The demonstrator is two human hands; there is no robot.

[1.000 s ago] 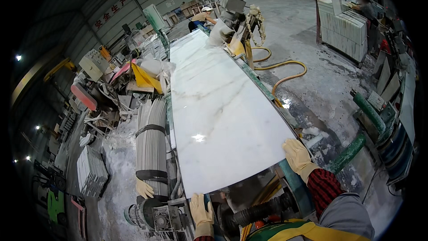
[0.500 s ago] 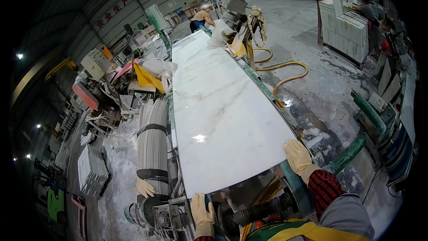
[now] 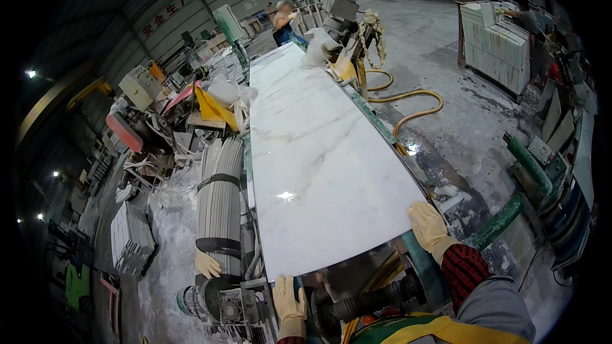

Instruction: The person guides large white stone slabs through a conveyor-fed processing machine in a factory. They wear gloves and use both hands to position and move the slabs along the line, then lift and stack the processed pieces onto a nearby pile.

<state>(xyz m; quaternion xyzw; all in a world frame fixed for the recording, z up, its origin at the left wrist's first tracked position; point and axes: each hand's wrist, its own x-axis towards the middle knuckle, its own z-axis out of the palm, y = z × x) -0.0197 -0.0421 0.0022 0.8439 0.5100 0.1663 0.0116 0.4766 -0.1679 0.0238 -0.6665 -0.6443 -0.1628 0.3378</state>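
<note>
A big white stone slab (image 3: 319,153) with thin grey lines lies flat on a long machine bed. It runs from 12 o'clock down to 6 o'clock in the picture.

The left hand (image 3: 289,299), in a pale glove, is at 6 o'clock. Its fingers curl over the near left corner of the slab. The right hand (image 3: 428,226), also gloved, is at 4 o'clock. It lies nearly flat and open on the near right corner, with the fingers on top of the stone. Neither hand is closed tight around anything.

Another person (image 3: 284,22) stands at the far end, at 12 o'clock. A bundle of grey rods (image 3: 218,207) lies beside the slab at 8 o'clock, with a loose glove (image 3: 207,264) at its near end. A yellow hose (image 3: 408,108) curls on the wet floor at 2 o'clock.

What could go wrong? The slab looks heavy and shiny. I think a glove could slip on it. The near edge sticks out over the rollers (image 3: 363,302), so fingers could get pinched under it. A corner could chip if it bumps the green frame (image 3: 370,118).

Compared with a second ago, almost nothing is different. Both hands sit on the same corners, and the slab is in the same spot.
</note>
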